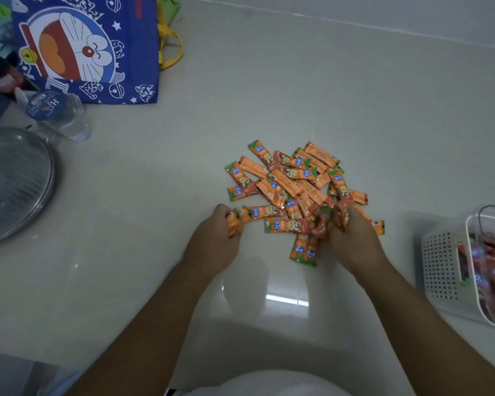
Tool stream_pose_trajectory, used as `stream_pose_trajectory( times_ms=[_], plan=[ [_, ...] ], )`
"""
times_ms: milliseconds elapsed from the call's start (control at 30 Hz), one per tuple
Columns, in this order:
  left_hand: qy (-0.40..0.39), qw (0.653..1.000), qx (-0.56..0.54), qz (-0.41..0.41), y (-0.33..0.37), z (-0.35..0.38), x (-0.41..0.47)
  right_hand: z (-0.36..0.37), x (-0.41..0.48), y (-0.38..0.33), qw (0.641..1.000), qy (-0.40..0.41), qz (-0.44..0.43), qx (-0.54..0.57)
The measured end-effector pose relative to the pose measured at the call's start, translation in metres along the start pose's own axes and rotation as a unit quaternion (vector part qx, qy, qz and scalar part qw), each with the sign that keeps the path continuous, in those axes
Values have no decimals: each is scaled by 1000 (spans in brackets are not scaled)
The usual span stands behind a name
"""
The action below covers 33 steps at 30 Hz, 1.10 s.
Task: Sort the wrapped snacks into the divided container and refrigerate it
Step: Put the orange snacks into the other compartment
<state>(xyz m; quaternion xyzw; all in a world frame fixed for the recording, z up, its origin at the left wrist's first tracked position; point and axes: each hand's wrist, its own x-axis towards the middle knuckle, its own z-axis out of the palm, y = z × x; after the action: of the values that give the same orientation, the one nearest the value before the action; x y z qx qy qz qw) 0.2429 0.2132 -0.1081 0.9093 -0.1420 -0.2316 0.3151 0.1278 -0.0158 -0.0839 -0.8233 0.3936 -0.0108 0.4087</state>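
A loose pile of several orange and green wrapped snacks [293,181] lies on the pale glossy floor in the middle of the view. My left hand [215,238] is at the pile's near left edge, fingers closed on a few of the wrapped snacks. At the near right edge, my right hand [355,238] is closed on a bunch of them. The white divided container [443,267], with perforated walls, stands at the right edge and holds red wrapped snacks in the compartment that shows.
A blue cartoon tote bag [89,50] stands at the far left. In front of it lies a clear plastic water cup [60,112] on its side. A round glass lid or bowl [15,181] sits at the left edge. A wall base runs along the top.
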Motion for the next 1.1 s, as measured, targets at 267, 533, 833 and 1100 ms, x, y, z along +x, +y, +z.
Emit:
stream_pose_trajectory(
  times_ms=[267,533,833,1100],
  plan=[
    [-30,986,109,122,55,45,13,16,-15,13,999,25,45,4],
    [-7,995,57,77,51,53,-9,11,4,12,998,1,64,-13],
    [18,998,-55,-39,76,86,-28,-30,6,25,999,-13,49,9],
    [26,990,119,-69,91,109,-30,-61,12,40,986,31,68,152]
  ],
)
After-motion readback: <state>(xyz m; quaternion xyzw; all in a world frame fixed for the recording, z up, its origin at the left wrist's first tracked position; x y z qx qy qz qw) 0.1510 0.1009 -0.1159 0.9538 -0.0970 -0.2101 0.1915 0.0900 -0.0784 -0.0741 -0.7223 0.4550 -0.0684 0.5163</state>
